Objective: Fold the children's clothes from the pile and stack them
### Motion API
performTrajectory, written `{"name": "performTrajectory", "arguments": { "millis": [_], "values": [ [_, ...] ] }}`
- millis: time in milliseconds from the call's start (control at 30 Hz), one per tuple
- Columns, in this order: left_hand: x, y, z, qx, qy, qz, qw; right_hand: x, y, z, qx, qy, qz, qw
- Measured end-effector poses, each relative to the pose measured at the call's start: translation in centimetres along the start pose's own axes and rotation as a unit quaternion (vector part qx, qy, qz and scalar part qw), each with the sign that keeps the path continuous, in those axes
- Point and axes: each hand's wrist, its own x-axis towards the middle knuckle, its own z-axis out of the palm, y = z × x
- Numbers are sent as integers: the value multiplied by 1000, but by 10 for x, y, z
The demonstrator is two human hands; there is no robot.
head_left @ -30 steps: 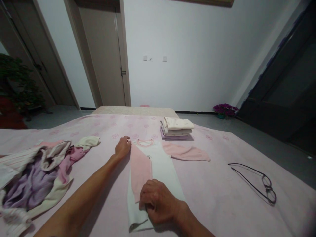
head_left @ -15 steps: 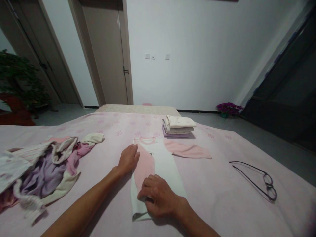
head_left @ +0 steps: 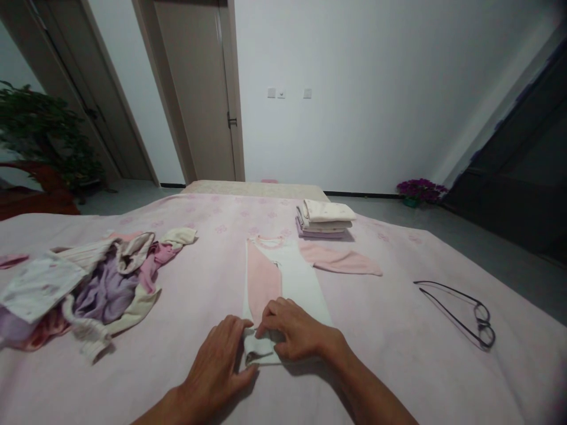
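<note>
A small white shirt (head_left: pixel 303 283) with pink sleeves lies flat in front of me, collar away from me. One pink sleeve (head_left: pixel 263 277) is folded in over its front; the other pink sleeve (head_left: pixel 343 261) stretches out to the right. At the shirt's near end, my right hand (head_left: pixel 292 330) pinches the white fabric with bent fingers. My left hand (head_left: pixel 219 357) rests at the lower left corner, thumb and fingers apart around the edge. Between the hands a bit of white fabric is turned up; whether it is cuff or hem I cannot tell.
A heap of rumpled clothes (head_left: pixel 106 283) lies at left on the pink bedspread (head_left: pixel 186 295). Behind the shirt stands a stack of folded clothes (head_left: pixel 328 218). Black-framed glasses (head_left: pixel 481 321) lie unfolded at right. Beyond the bed are a door and a wall.
My left hand has come from the shirt's upper left edge down to its lower left corner. My right hand stays near the bottom, now pinching fabric there. The view has shifted slightly.
</note>
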Motion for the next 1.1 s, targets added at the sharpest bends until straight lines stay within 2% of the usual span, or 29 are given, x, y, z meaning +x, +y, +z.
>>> {"name": "performTrajectory", "arguments": {
  "millis": [300, 467, 567, 733, 933, 1100],
  "values": [
    [-3, 13, 13, -1, 51, -13, 999, 7, 13, 17, 23, 70, 1, 997],
    [-7, 13, 12, 14, 74, 2, 997, 7, 17, 16, 38, 68, -1, 997],
    [-9, 9, 9, 34, 60, 5, 998, 5, 15, 14, 17, 47, -14, 999],
    [-14, 5, 5, 84, 16, 45, 995, 2, 8, 12, 3, 44, -5, 999],
    [-10, 13, 5, 55, 49, -8, 997, 4, 10, 13, 7, 47, -9, 999],
    [0, 17, 7, 70, 46, -1, 996, 8, 11, 10, 78, 67, 0, 995]
  ]
}}
